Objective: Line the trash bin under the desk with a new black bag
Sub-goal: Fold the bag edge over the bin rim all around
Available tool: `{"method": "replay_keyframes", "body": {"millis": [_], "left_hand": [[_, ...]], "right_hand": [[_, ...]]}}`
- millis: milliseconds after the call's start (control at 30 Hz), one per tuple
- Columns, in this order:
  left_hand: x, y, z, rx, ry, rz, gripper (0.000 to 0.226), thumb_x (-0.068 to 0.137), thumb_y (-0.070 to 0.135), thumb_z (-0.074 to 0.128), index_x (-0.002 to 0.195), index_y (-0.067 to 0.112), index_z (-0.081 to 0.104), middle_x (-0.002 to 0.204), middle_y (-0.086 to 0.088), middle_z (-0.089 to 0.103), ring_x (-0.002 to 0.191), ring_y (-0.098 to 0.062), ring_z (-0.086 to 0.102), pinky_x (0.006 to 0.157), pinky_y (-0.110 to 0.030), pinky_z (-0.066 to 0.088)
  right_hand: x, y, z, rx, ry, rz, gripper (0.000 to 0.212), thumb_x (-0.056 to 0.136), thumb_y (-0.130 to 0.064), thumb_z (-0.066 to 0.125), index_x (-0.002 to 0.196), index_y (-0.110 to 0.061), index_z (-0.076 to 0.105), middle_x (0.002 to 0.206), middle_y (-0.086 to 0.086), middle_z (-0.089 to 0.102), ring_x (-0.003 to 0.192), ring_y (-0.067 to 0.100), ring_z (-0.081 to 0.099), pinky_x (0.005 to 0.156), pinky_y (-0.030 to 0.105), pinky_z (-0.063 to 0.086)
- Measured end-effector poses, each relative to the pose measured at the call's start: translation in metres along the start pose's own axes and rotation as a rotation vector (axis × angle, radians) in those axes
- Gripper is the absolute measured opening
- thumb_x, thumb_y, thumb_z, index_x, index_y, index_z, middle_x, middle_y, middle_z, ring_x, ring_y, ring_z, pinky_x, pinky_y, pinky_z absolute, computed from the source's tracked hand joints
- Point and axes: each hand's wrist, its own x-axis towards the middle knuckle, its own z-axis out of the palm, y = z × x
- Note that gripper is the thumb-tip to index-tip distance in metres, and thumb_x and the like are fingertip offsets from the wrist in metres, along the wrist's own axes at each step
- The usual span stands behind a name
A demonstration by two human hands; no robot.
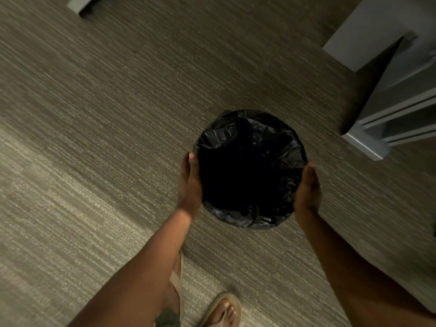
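Note:
A round trash bin [250, 218] is seen from straight above, its rim wholly wrapped by a crinkled black bag [250, 166] that drapes into the dark inside. My left hand [190, 185] presses flat against the bin's left side, fingers pointing away from me. My right hand [306, 192] clasps the bin's right side the same way. Both hands hold the bin between them over the carpet; whether it rests on the floor I cannot tell. The bin's own wall is hidden under the bag.
Striped grey-beige carpet [106, 126] covers the floor. A light grey desk leg and frame [377, 142] stand at the right, with a pale panel [368, 36] behind. Another furniture foot [79, 3] shows at top left. My sandalled feet [221, 310] are at the bottom.

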Motion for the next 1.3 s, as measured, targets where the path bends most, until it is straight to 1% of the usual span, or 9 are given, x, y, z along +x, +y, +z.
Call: {"method": "replay_keyframes", "body": {"millis": [100, 200, 400, 567, 667, 867, 967, 1100, 1300], "left_hand": [[-0.004, -0.006, -0.018, 0.089, 0.122, -0.066, 0.063, 0.103, 0.06, 0.042, 0.155, 0.026, 0.04, 0.15, 0.001, 0.056, 0.132, -0.012, 0.058, 0.098, -0.021, 0.053], [-0.016, -0.012, -0.035, 0.154, 0.249, -0.167, 0.041, 0.098, 0.047, 0.061, 0.133, 0.025, 0.062, 0.129, -0.006, 0.07, 0.117, -0.025, 0.068, 0.1, -0.045, 0.056], [-0.035, -0.02, -0.026, 0.21, 0.086, -0.177, 0.02, 0.085, 0.021, 0.082, 0.092, 0.037, 0.072, 0.078, 0.021, 0.079, 0.074, 0.001, 0.076, 0.061, -0.013, 0.055], [-0.022, -0.012, -0.024, 0.301, 0.11, -0.159, 0.019, 0.083, 0.016, 0.081, 0.081, 0.034, 0.075, 0.086, 0.014, 0.08, 0.085, -0.01, 0.077, 0.074, -0.024, 0.059], [-0.015, -0.004, -0.031, 0.319, 0.086, -0.146, 0.024, 0.084, 0.014, 0.081, 0.075, 0.035, 0.074, 0.076, 0.023, 0.076, 0.083, -0.01, 0.075, 0.074, -0.023, 0.057], [0.0, 0.02, -0.07, 0.262, 0.105, -0.118, 0.017, 0.086, 0.009, 0.079, 0.097, 0.022, 0.08, 0.084, 0.013, 0.08, 0.081, -0.008, 0.077, 0.072, -0.022, 0.06], [0.012, 0.035, -0.098, 0.27, 0.138, -0.108, 0.02, 0.085, 0.012, 0.081, 0.086, 0.033, 0.08, 0.08, 0.02, 0.08, 0.076, 0.002, 0.075, 0.062, -0.012, 0.056], [0.04, 0.059, -0.139, 0.278, 0.242, -0.117, 0.015, 0.084, 0.016, 0.082, 0.09, 0.031, 0.08, 0.089, 0.009, 0.082, 0.091, -0.017, 0.077, 0.078, -0.03, 0.062], [0.098, 0.091, -0.191, 0.346, 0.316, -0.073, 0.028, 0.088, 0.014, 0.078, 0.114, 0.005, 0.077, 0.109, -0.016, 0.079, 0.103, -0.035, 0.075, 0.095, -0.051, 0.06]], "right_hand": [[-0.01, 0.004, -0.011, -0.008, 0.151, -0.048, 0.066, 0.103, -0.061, 0.032, 0.134, -0.01, 0.062, 0.132, 0.018, 0.067, 0.119, 0.038, 0.063, 0.095, 0.039, 0.05], [-0.025, 0.012, -0.022, -0.055, 0.249, -0.065, 0.059, 0.099, -0.05, 0.038, 0.12, -0.002, 0.065, 0.118, 0.022, 0.07, 0.103, 0.036, 0.065, 0.085, 0.036, 0.047], [-0.05, 0.021, -0.026, -0.043, 0.176, 0.147, 0.041, 0.089, -0.039, 0.059, 0.114, -0.011, 0.074, 0.118, 0.011, 0.074, 0.106, 0.034, 0.069, 0.095, 0.055, 0.055], [-0.056, 0.018, -0.018, 0.09, 0.063, 0.229, 0.015, 0.091, -0.014, 0.064, 0.085, -0.02, 0.075, 0.099, 0.014, 0.075, 0.094, 0.037, 0.073, 0.086, 0.057, 0.061], [-0.059, 0.016, -0.015, 0.125, 0.017, 0.17, 0.013, 0.095, -0.008, 0.064, 0.1, -0.01, 0.077, 0.099, 0.016, 0.075, 0.092, 0.034, 0.073, 0.075, 0.042, 0.06], [-0.071, -0.006, 0.016, 0.16, -0.045, 0.069, 0.017, 0.097, -0.013, 0.067, 0.093, -0.026, 0.077, 0.089, -0.001, 0.077, 0.086, 0.023, 0.074, 0.067, 0.032, 0.059], [-0.072, -0.029, 0.047, 0.131, -0.075, 0.05, 0.02, 0.095, -0.017, 0.067, 0.083, -0.03, 0.078, 0.09, 0.004, 0.078, 0.091, 0.031, 0.075, 0.075, 0.045, 0.063], [-0.067, -0.067, 0.103, 0.008, -0.145, -0.071, 0.015, 0.095, -0.023, 0.065, 0.087, -0.015, 0.074, 0.089, 0.014, 0.075, 0.088, 0.039, 0.073, 0.08, 0.06, 0.06], [-0.048, -0.118, 0.19, -0.061, -0.199, -0.144, 0.016, 0.096, -0.022, 0.066, 0.086, -0.011, 0.072, 0.068, -0.004, 0.061, 0.062, 0.013, 0.057, 0.059, 0.027, 0.043]]}}
